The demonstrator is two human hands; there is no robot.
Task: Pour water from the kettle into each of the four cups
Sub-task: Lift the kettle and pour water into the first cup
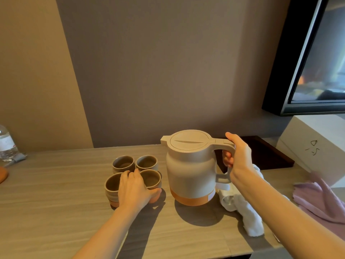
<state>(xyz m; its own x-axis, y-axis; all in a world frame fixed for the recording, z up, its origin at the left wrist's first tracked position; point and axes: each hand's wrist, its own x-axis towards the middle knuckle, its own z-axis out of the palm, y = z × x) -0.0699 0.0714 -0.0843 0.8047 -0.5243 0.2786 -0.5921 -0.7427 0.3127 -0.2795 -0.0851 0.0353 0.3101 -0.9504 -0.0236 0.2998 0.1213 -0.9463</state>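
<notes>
A beige kettle (190,169) with an orange base stands upright on the wooden table (56,202), lid closed, spout pointing left. My right hand (238,156) is wrapped around its handle. Left of the kettle, several grey-and-terracotta cups sit in a tight square: two at the back (123,163) (147,162), two at the front (111,185) (151,178). My left hand (135,187) rests between the two front cups, thumb against the front right cup and fingers by the front left one. What the cups contain cannot be made out.
A white cloth (242,212) lies behind the kettle under my right arm. A lilac cloth (321,200) and a white box (317,146) sit at the right, with a dark tray (270,154) behind. A water bottle (6,144) stands far left. A screen (317,62) hangs upper right.
</notes>
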